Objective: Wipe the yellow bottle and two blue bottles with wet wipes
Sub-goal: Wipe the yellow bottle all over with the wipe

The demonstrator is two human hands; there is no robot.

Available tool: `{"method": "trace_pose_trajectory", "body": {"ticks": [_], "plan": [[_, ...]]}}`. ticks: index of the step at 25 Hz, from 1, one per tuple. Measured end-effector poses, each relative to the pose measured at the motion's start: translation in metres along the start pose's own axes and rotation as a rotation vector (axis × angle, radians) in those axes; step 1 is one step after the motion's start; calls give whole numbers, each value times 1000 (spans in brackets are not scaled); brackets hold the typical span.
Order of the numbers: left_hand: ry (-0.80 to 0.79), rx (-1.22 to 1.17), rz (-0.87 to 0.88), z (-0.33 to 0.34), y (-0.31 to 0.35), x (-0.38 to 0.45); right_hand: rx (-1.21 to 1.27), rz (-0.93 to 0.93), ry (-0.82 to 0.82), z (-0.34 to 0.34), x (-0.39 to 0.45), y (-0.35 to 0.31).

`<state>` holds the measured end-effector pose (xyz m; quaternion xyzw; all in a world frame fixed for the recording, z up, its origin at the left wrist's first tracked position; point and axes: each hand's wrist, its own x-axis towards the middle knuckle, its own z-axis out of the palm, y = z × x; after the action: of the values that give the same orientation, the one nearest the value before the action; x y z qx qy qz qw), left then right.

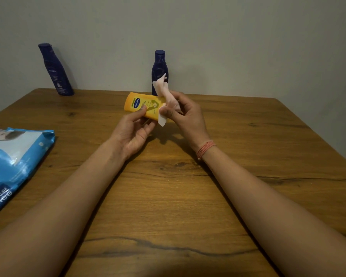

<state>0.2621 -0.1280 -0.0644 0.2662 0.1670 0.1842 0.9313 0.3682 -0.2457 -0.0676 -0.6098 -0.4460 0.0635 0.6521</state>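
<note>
My left hand point(135, 129) grips the yellow bottle point(141, 103), which lies sideways in the air above the middle of the table. My right hand point(185, 114) pinches a white wet wipe point(164, 90) and holds it against the bottle's right end, hiding that end. One dark blue bottle point(55, 69) stands upright at the far left by the wall. A second dark blue bottle point(159, 65) stands at the far middle, its lower part hidden behind the wipe and the yellow bottle.
A blue pack of wet wipes point(14, 164) lies flat at the table's left edge. The wooden table point(168, 196) runs back to a plain wall. A thread band sits on my right wrist.
</note>
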Motion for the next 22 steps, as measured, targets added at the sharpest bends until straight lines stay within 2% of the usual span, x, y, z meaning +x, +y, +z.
{"method": "trace_pose_trajectory", "body": {"ticks": [6,9,11,14,19,22], "plan": [[-6,38,-30,1,-1,-2,115,47,157,-6,2,3],[-3,-4,45,-1,1,0,11,51,4,1,-2,3],[0,67,118,-3,2,3,-31,84,-35,4,-2,5],[5,335,290,-3,2,5,-46,185,-7,-4,-1,8],[-132,955,524,-1,-5,0,105,260,-198,2,-4,7],[-180,1166,569,2,-8,-3,192,290,-118,-2,-1,5]]}}
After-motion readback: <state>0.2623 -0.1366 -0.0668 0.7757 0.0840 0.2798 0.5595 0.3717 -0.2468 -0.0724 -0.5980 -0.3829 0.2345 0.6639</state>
